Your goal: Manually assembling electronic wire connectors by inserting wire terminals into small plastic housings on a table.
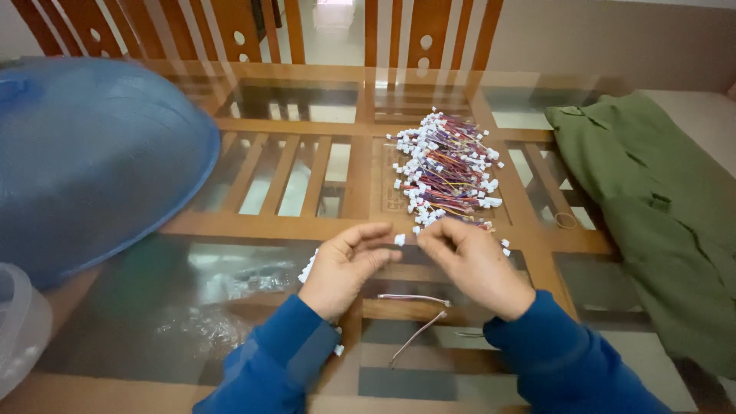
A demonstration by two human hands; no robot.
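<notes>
Above glass table [230, 322] | left hand [341, 268], right hand [471, 264] together, pinching white connector [399, 240]

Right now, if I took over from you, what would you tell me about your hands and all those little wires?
Left hand and right hand: fingers of both pinch one small white connector between them, above the glass table.
Big pile of wired connectors lies just beyond the hands.
Two loose wires lie on the glass near the wrists.
How many are finished, I cannot tell.
</notes>
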